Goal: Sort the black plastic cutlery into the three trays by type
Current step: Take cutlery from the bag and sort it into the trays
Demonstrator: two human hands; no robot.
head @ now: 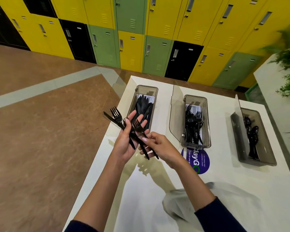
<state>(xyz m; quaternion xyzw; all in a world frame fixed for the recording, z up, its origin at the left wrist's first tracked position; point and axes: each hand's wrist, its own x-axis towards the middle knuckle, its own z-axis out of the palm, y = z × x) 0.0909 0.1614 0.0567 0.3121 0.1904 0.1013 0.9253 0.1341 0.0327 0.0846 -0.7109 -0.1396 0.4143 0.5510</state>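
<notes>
Head view: the left hand [124,144] lies palm up over the near left corner of the glossy white table [149,198], thumb pressed over a fanned bundle of black plastic cutlery [130,137], which looks to be mostly forks, with what seems a knife at its far left edge. The right hand [159,146] pinches the handle of one black plastic fork [137,126] between thumb and forefinger, low on the stem, its other fingers loosely curled.

Three smoky translucent trays stand well apart with their lids raised: the left tray [155,91] holds knives, the middle tray [207,118] holds forks, and the right tray [268,144] holds spoons. A round purple sticker [199,162] lies just in front of the middle tray.

The step in hand seems to be drawing this fork free. It should be slid out along its own length so the tines do not snag their neighbours. The left thumb should ease only enough to let it go, or the fan may spill. Then it can be laid in the middle tray, tines the same way as the rest
</notes>
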